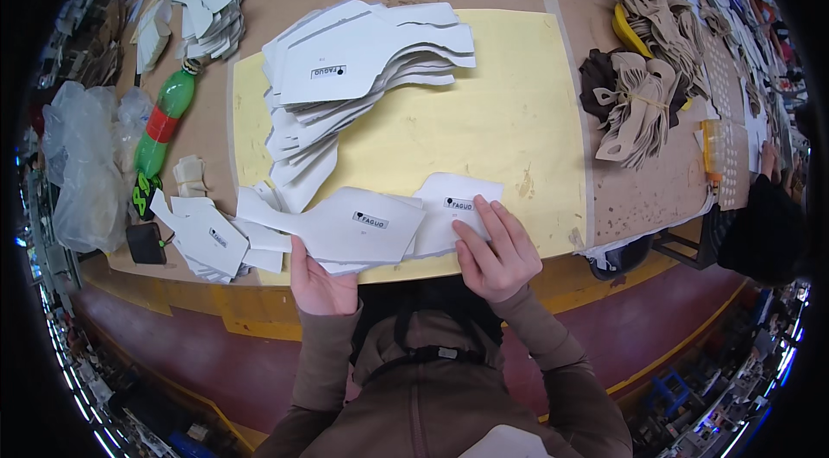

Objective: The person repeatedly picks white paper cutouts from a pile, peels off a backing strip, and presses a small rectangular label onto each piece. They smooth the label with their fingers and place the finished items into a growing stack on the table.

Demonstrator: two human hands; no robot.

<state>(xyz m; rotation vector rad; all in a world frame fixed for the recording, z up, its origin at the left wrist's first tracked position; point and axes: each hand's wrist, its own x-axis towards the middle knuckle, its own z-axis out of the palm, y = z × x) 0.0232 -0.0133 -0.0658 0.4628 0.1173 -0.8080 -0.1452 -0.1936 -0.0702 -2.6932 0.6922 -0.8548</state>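
Along the front edge of the table lie white cut shoe-upper pieces with grey edges and a small dark printed label. My left hand (323, 287) holds the lower edge of the middle white piece (345, 227), thumb at its left side, the other fingers hidden beneath. To its right, my right hand (501, 255) rests with stretched fingers on another white piece (440, 208), partly under the middle one. Farther left, overlapping white pieces (207, 238) form a small pile. A tall curved stack of white pieces (332, 69) stands behind my hands on a yellow sheet (509, 113).
At left are a green bottle (164, 117), clear plastic bags (82, 164), a black small case (145, 244) and another white stack (207, 0). Bundled beige pieces (639, 104), a yellow-orange bottle (713, 150) and a person in dark clothing (764, 229) are at right.
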